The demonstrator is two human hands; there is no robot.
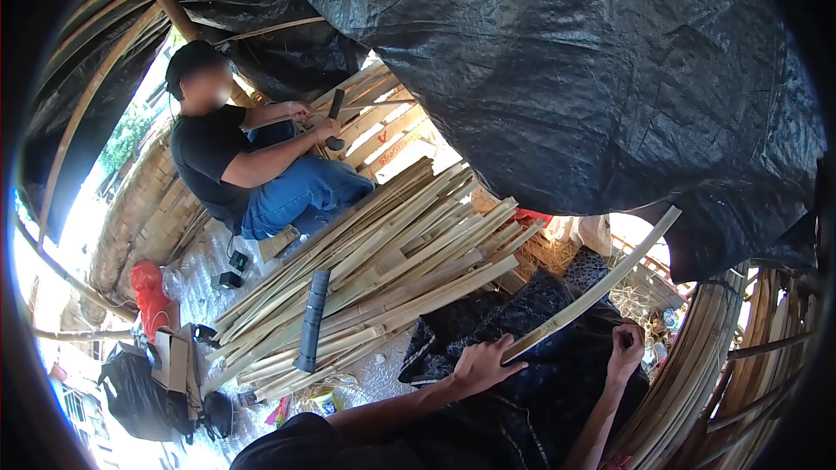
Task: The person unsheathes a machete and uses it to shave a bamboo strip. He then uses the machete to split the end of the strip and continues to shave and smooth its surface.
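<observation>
My left hand grips the lower end of a long, slightly curved bamboo strip, which slants up to the right over dark patterned cloth. My right hand is raised to the right of the strip, apart from it, with its fingers curled; whatever it holds, if anything, is too small to make out. Left of my hands lies a large pile of split bamboo strips. A tool with a dark ribbed wrapping rests on the near side of that pile.
A co-worker sits beyond the pile, holding a dark-handled tool. A black bag, a box and a red bag stand at left. Bundled strips stand at right. Black tarpaulin hangs overhead.
</observation>
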